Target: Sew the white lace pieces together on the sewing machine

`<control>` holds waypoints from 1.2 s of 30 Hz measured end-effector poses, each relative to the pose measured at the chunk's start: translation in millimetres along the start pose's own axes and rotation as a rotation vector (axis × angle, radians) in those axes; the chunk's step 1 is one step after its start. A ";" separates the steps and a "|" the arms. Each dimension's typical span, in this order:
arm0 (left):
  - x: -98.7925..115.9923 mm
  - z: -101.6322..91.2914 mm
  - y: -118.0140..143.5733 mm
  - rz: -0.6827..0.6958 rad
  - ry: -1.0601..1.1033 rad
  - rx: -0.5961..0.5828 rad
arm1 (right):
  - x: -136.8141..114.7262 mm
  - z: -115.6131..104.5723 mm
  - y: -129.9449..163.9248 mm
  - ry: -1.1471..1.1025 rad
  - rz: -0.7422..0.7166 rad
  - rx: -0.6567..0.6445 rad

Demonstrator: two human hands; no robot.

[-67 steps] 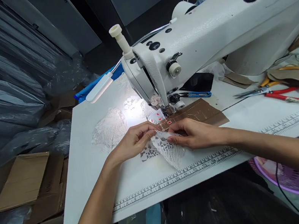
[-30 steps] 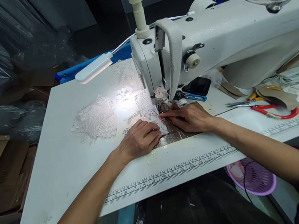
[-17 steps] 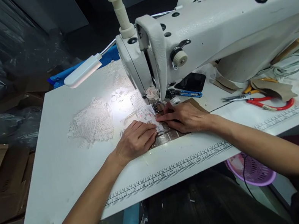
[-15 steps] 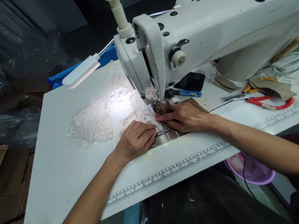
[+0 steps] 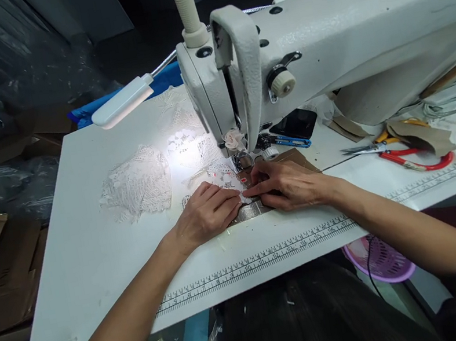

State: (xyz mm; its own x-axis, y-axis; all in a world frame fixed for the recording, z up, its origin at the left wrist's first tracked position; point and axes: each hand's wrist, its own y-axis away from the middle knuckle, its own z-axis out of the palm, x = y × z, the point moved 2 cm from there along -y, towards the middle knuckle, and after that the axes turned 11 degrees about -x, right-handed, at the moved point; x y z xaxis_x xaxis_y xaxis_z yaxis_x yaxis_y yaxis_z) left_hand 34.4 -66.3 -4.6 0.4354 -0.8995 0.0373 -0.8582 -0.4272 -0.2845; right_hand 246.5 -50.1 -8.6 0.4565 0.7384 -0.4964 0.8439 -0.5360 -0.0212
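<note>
Under the needle: small white lace piece (image 5: pixel 224 178) lies flat on a brown paper strip (image 5: pixel 292 160) on the white tabletop (image 5: pixel 88 230), just before the white sewing machine (image 5: pixel 322 54).
Left hand (image 5: pixel 204 214): palm down, fingers flat, pressing the lace piece; no closed grip.
Right hand (image 5: pixel 289 183): fingers extended, fingertips pinning the lace edge beside the left hand.
Nearby: loose white lace heap (image 5: pixel 137 182) to the left; red-handled scissors (image 5: pixel 415 158) well to the right.

Both forearms are bare to past the elbow, no sleeves showing, and the left hand (image 5: pixel 205 215) and right hand (image 5: pixel 290 184) wear neither gloves nor rings.
</note>
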 end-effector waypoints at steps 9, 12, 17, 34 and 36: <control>-22.2 -9.4 6.0 -0.197 0.010 0.172 | -1.4 2.2 -0.7 -0.006 0.023 0.036; -21.4 -6.4 4.5 -0.158 0.042 0.084 | -2.9 1.8 -0.3 0.001 0.024 0.043; -20.5 -6.8 2.7 -0.176 0.066 0.025 | -3.3 1.5 -0.4 0.003 0.020 0.050; -61.2 -29.0 -40.2 -0.531 0.674 -0.417 | 0.8 5.0 0.4 0.026 0.010 0.063; -59.8 -27.8 -40.6 -0.571 0.726 -0.415 | 1.3 5.1 0.2 0.030 0.005 0.067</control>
State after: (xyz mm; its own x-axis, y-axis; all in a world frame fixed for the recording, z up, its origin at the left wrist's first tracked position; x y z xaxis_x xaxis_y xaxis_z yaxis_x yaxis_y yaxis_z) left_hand 35.6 2.2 31.3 0.6586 -0.3297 0.6764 -0.6599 -0.6851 0.3086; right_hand 245.8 -51.3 -13.7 0.4695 0.7473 -0.4702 0.8214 -0.5650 -0.0778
